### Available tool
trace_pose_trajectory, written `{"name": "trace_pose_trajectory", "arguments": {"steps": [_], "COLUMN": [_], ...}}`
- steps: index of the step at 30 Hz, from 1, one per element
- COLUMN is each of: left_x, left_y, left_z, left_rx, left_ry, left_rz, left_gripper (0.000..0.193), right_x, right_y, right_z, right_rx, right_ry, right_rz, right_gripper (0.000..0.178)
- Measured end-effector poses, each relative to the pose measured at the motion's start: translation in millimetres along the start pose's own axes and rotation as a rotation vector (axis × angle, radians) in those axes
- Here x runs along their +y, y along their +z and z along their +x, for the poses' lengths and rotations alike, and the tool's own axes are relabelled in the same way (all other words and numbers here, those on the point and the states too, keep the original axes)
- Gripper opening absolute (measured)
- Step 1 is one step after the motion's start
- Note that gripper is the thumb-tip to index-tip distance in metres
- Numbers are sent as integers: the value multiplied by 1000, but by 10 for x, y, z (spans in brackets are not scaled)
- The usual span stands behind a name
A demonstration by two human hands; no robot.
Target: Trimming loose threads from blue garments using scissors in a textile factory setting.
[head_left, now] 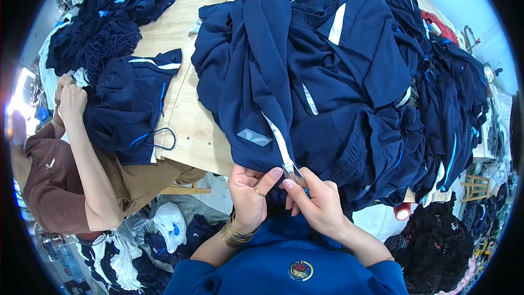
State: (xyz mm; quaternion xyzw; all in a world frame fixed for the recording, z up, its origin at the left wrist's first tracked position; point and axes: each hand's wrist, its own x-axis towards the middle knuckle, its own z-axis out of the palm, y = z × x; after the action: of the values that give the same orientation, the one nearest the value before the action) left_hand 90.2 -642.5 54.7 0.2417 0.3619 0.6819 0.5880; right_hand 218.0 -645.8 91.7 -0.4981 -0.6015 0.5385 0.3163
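A navy garment (256, 93) with a white stripe and a grey printed patch hangs over the near table edge toward me. My left hand (248, 194), with a ring and several gold bangles, is closed on its lower edge, thumb on top. My right hand (319, 199) is closed around small thread snips (292, 171). The metal blades meet the garment at the bottom end of the white stripe, close to my left thumb. My right fingers partly hide the tool's handle.
More navy garments are heaped on the wooden table (191, 114) ahead and to the right. At left, a person in a brown shirt (52, 175) handles another navy garment (123, 104). Dark clothes (434, 246) lie low at right, near a red-and-white cylinder (402, 212).
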Motion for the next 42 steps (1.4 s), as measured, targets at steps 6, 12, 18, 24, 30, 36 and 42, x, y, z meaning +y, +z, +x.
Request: {"name": "trace_pose_trajectory", "arguments": {"steps": [6, 12, 18, 24, 30, 36, 42], "left_x": [4, 2, 7, 19, 13, -22, -4], "left_y": [11, -19, 2, 21, 26, 19, 5], "left_z": [1, 3, 9, 9, -18, 5, 74], "left_rx": [-3, 3, 0, -8, 29, 22, 4], "left_ry": [-17, -20, -34, -74, -57, -51, -35], "left_rz": [-21, 22, 11, -52, -35, -24, -9], "left_gripper": [39, 37, 36, 34, 34, 36, 35], "right_x": [25, -28, 42, 130, 112, 81, 79], "right_y": [9, -105, -32, 50, -11, -55, -51], "right_z": [10, 41, 30, 3, -10, 4, 92], "right_rx": [-3, -185, -103, 11, -61, -74, -83], "right_ry": [12, 229, 159, -3, 20, 64, 101], "right_rz": [132, 518, 465, 293, 215, 249, 317], "right_gripper": [18, 23, 24, 22, 22, 22, 22]}}
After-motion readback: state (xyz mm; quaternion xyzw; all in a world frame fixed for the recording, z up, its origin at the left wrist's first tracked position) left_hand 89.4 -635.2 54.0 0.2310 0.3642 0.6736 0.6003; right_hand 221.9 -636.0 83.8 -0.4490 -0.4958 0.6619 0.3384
